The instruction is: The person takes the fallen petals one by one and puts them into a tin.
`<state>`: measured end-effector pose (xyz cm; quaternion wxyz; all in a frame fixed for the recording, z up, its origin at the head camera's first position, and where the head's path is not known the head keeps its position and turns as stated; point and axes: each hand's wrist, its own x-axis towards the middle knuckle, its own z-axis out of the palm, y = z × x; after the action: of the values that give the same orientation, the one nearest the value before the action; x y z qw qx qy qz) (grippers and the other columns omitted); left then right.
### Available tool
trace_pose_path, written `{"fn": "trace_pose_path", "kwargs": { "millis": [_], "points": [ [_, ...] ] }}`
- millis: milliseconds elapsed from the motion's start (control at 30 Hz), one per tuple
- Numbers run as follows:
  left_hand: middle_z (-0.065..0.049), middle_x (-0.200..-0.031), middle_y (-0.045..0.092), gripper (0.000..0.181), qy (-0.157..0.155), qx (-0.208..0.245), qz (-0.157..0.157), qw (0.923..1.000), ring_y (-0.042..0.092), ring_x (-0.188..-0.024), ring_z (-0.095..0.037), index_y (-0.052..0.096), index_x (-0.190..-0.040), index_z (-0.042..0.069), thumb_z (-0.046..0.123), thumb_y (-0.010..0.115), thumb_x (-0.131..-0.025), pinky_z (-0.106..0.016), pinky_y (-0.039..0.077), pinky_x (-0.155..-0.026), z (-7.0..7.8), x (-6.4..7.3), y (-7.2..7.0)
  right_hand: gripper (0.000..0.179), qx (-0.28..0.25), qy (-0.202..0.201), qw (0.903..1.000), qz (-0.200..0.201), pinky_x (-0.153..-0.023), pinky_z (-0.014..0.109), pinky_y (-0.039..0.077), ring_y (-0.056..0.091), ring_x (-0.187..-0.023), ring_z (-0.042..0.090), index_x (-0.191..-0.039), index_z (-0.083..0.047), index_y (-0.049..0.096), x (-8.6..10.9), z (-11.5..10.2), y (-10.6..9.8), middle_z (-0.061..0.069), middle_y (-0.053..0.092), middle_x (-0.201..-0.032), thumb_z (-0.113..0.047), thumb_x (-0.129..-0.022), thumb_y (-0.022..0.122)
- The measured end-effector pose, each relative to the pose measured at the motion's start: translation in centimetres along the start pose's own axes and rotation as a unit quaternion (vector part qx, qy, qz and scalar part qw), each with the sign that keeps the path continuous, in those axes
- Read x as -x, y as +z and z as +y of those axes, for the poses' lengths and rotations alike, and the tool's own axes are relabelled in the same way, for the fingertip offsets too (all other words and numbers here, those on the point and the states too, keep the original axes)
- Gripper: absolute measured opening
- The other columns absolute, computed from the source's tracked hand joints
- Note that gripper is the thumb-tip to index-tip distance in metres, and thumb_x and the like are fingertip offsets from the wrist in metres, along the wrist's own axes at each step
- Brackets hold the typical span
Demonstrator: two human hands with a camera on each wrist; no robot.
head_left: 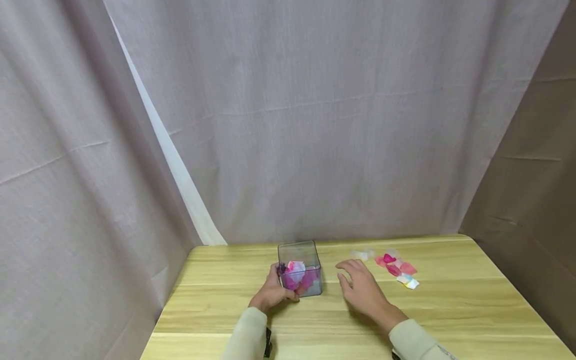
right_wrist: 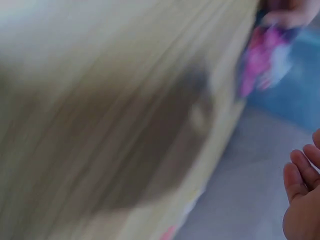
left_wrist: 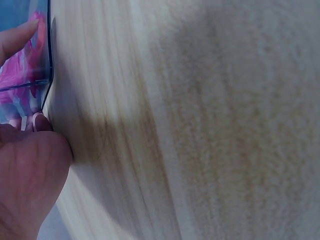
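My left hand (head_left: 272, 291) grips a clear, grey-tinted plastic box (head_left: 299, 250) at its left side, the thumb lying across the front wall. Inside the box are pink, magenta and white petal-like pieces (head_left: 295, 270), and a dark purple bit shows at its left wall. In the left wrist view the thumb (left_wrist: 20, 40) overlaps the box wall. To the right of the box, my right hand (head_left: 363, 290) is over the table with fingers loosely bent and nothing in them. Just beyond it lies a loose group of pink and red petal-like pieces (head_left: 393, 270).
Pale whitish pieces (head_left: 361, 255) lie left of the pink ones, and a white piece with yellow (head_left: 408, 281) lies at their near edge. The wood-grain table (head_left: 216, 300) ends at the back against a grey curtain (head_left: 315, 150).
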<state>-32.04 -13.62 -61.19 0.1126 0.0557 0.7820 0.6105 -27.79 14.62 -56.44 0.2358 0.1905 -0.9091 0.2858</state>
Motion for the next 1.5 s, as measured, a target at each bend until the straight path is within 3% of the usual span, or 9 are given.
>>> {"fn": "trace_pose_path", "kwargs": {
  "millis": [233, 467, 700, 867, 1100, 1367, 1500],
  "points": [
    [-0.024, -0.161, 0.044, 0.110, -0.002, 0.000, -0.002, 1.0000, 0.033, -0.155, -0.049, 0.034, -0.153, 0.006, -0.005, 0.089, -0.059, -0.072, 0.010, -0.131, 0.1, 0.1, 0.1, 0.034, 0.009, 0.086, 0.9928, -0.082, -0.108, 0.058, 0.054, 0.063, -0.123, 0.043, -0.131, 0.007, 0.066, -1.2, 5.8, 1.1, 0.023, 0.070, -0.130, -0.006, -0.099, 0.068],
    [-0.024, -0.159, 0.045, 0.109, 0.004, 0.012, 0.000, 0.9999, 0.034, -0.154, -0.048, 0.032, -0.153, 0.005, -0.007, 0.088, -0.059, -0.072, 0.009, -0.131, 0.2, 0.1, 0.2, 0.033, 0.039, 0.113, 0.9866, -0.111, -0.103, 0.057, 0.056, 0.060, -0.118, 0.042, -0.131, 0.009, 0.064, -3.2, 8.2, 2.5, 0.024, 0.067, -0.126, -0.002, -0.099, 0.064],
    [-0.020, -0.157, 0.048, 0.107, -0.003, 0.013, -0.002, 0.9999, 0.036, -0.153, -0.044, 0.035, -0.150, 0.008, -0.007, 0.089, -0.059, -0.071, 0.011, -0.131, -0.3, 0.3, 0.2, 0.016, 0.100, 0.122, 0.9818, -0.105, -0.093, 0.054, 0.059, 0.061, -0.104, 0.040, -0.109, 0.007, 0.067, -3.7, 9.1, 4.0, 0.021, 0.064, -0.110, 0.002, -0.094, 0.063],
    [-0.020, -0.156, 0.049, 0.107, 0.001, 0.022, 0.002, 0.9998, 0.037, -0.152, -0.044, 0.035, -0.150, 0.007, -0.009, 0.087, -0.058, -0.072, 0.009, -0.131, -0.1, 0.4, 0.3, 0.022, 0.111, 0.123, 0.9830, -0.080, -0.093, 0.054, 0.059, 0.063, -0.105, 0.041, -0.106, 0.006, 0.067, -3.7, 9.6, 4.3, 0.020, 0.065, -0.109, 0.009, -0.085, 0.063],
    [-0.022, -0.155, 0.050, 0.106, 0.003, 0.015, 0.004, 0.9999, 0.037, -0.152, -0.046, 0.036, -0.149, 0.006, -0.009, 0.088, -0.058, -0.071, 0.009, -0.131, 0.4, 0.5, 0.4, 0.022, 0.099, 0.135, 0.9839, -0.061, -0.091, 0.056, 0.058, 0.064, -0.101, 0.040, -0.105, 0.005, 0.060, -3.4, 9.9, 4.1, 0.019, 0.065, -0.101, 0.011, -0.084, 0.060],
    [-0.023, -0.155, 0.049, 0.107, 0.006, 0.012, 0.003, 0.9999, 0.036, -0.153, -0.046, 0.035, -0.150, 0.005, -0.009, 0.088, -0.059, -0.071, 0.009, -0.132, 0.4, 0.4, 0.5, 0.015, 0.083, 0.143, 0.9837, -0.070, -0.083, 0.057, 0.059, 0.066, -0.094, 0.041, -0.095, 0.001, 0.056, -3.8, 10.1, 3.5, 0.019, 0.065, -0.095, 0.011, -0.084, 0.058],
    [-0.022, -0.156, 0.049, 0.108, 0.005, 0.019, -0.001, 0.9998, 0.039, -0.152, -0.047, 0.034, -0.151, 0.006, -0.009, 0.088, -0.059, -0.072, 0.010, -0.131, 0.1, 0.3, 0.5, 0.015, 0.059, 0.153, 0.9833, -0.079, -0.085, 0.057, 0.059, 0.067, -0.095, 0.039, -0.095, 0.001, 0.058, -4.0, 10.3, 2.9, 0.020, 0.066, -0.098, 0.010, -0.084, 0.057]
  ]
}}
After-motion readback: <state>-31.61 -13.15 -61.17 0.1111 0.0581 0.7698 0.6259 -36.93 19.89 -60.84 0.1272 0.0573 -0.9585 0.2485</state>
